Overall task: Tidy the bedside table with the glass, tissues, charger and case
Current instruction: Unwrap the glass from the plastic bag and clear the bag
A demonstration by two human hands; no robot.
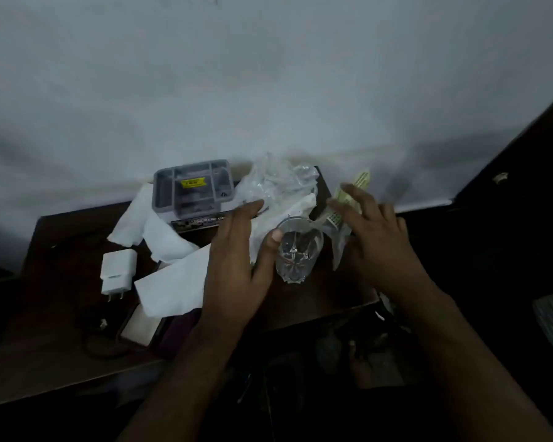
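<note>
left hand (237, 260): fingers pretty much straight, lying over the tissues, thumb just touching the glass rim, not really gripping anything
right hand (374, 237): spread loose, holding nothing, right next to a yellow-green packet (353, 193)
glass (296, 250): upright between both hands, near the front right of the table (326, 295)
tissues (173, 282): scattered around the middle
charger (117, 272): white, on the left side
case (192, 189): grey, at the back against the wall
plastic bag (278, 183): crumpled behind the glass
</note>
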